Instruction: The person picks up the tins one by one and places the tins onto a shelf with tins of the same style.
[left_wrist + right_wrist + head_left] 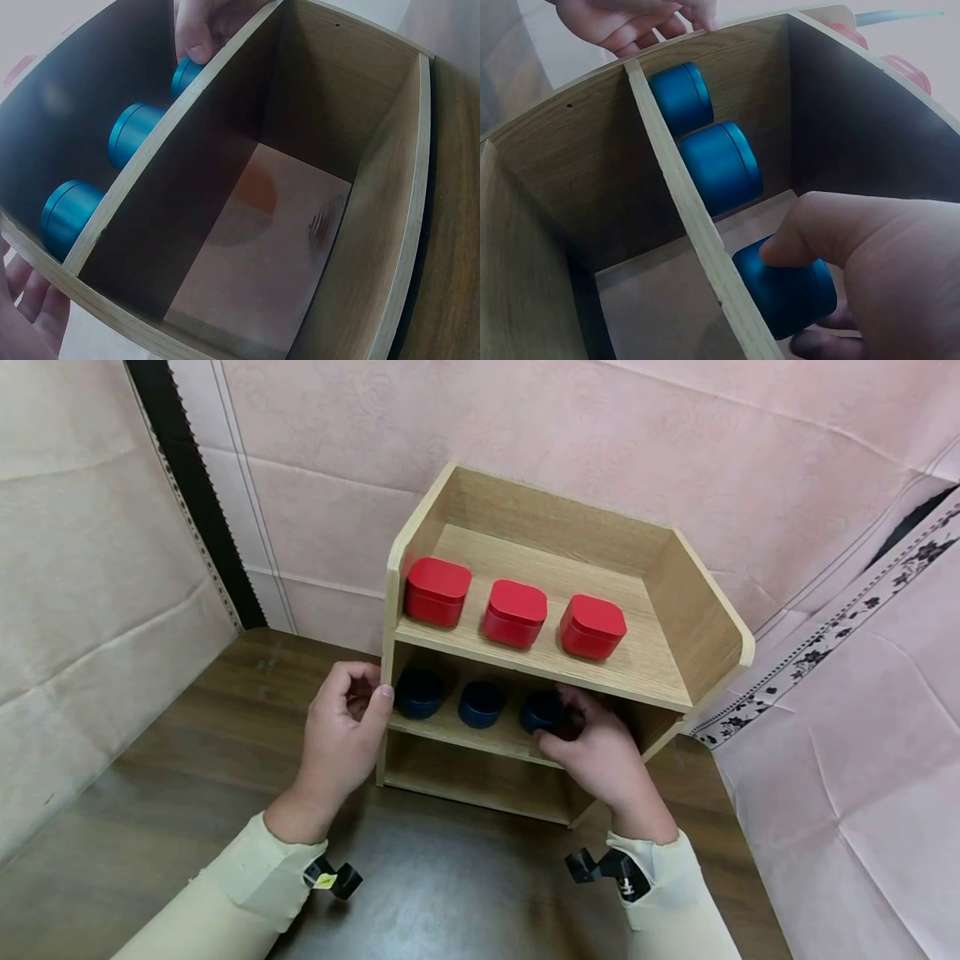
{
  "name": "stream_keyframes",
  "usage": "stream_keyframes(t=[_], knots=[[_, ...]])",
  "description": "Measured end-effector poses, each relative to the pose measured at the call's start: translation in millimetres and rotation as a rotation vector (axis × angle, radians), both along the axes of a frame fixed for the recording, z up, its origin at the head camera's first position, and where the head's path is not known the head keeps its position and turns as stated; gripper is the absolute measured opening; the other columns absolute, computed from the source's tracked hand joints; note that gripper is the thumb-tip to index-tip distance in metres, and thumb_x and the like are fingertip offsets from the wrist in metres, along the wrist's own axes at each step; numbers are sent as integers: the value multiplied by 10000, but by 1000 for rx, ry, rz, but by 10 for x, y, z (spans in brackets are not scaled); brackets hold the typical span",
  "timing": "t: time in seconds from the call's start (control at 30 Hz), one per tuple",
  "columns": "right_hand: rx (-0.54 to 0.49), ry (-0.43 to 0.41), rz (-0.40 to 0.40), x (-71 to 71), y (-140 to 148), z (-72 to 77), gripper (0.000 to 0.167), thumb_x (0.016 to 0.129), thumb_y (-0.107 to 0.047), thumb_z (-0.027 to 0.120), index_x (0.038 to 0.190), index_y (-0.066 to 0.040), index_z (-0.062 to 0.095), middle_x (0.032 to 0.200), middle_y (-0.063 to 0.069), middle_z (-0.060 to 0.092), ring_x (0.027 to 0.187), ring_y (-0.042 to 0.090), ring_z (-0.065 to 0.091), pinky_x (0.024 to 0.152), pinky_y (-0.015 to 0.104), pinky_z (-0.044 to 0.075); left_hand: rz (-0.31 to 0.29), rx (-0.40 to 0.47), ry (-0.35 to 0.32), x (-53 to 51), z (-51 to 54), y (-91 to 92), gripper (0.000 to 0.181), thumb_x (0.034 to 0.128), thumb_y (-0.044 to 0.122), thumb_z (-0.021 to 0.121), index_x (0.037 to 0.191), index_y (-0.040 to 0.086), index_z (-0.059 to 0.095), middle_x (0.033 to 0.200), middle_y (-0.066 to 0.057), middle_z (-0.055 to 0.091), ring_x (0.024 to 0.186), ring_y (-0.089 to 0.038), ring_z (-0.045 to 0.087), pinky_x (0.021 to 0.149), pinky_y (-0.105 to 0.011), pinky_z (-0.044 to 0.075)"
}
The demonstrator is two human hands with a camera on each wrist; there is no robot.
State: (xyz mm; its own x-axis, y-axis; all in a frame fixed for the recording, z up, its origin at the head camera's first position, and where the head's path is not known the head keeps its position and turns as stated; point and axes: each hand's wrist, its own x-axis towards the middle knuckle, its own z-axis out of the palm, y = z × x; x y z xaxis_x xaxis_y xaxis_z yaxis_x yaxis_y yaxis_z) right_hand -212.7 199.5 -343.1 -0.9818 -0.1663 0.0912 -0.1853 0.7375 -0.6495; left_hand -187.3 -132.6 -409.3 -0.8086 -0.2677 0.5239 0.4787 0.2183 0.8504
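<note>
A small wooden shelf stands on the table, with three round blue tins on its middle board. My right hand reaches in under the top board and grips the rightmost blue tin, thumb on its near side and fingers round the far side. The middle blue tin and the left blue tin stand beside it, untouched. My left hand holds the shelf's left side panel at the front edge, thumb on the edge and fingers bent along the outside; their tips are partly hidden.
On the top board stand the left red tin, the middle red tin and the right red tin. Below the blue tins is a lower compartment. Pink cloth hangs behind the shelf, over the wooden table.
</note>
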Motion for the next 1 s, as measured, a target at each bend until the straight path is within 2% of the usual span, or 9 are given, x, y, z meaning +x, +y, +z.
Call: stream_keyframes(t=[0.23,0.47,0.53,0.63,0.77,0.9,1.0], knots=[[-30,16,-10,26,-3,-11,768,952,-318,854,1610,-125,510,1651,119,518,1522,388,552,1248,578,508,-6,-3,-6,-29,0,-13,214,1074,129,691,1249,9,662,1131,-69,671,1057,-157,645,945,-131,542],[-2,69,-2,134,-27,23,871,956,-366,867,1699,-169,457,1736,115,457,1544,368,520,1259,574,495,25,-26,8,1,22,-95,228,1039,100,740,1235,18,660,1112,-20,671,1050,-157,653,949,-185,536],[14,100,9,185,-33,31,882,954,-371,873,1707,-181,455,1742,118,445,1551,360,498,1260,576,493,39,-40,39,46,58,-106,256,1017,85,758,1241,11,657,1129,-35,671,1058,-155,640,955,-215,523],[42,171,25,276,-32,42,877,936,-358,900,1690,-189,485,1726,123,464,1540,358,498,1252,594,497,52,-87,127,131,122,-103,305,979,81,786,1246,4,663,1192,-73,668,1087,-156,609,973,-246,498],[86,279,56,421,-26,39,882,902,-359,943,1661,-192,526,1698,111,510,1528,347,510,1252,624,476,50,-233,288,243,211,-82,369,930,165,804,1245,12,688,1278,-145,670,1164,-230,596,1031,-281,461],[131,369,124,564,-16,13,925,872,-380,974,1661,-189,530,1730,57,497,1568,308,491,1252,615,462,63,-451,449,333,280,-40,439,1003,398,736,1245,31,722,1299,-204,691,1200,-372,626,1045,-412,472],[168,422,190,656,-9,-19,993,839,-398,996,1677,-172,513,1777,41,448,1614,320,457,1255,625,457,63,-620,508,405,315,-12,532,1037,526,671,1281,59,744,1339,-201,710,1232,-410,653,1070,-507,501]])
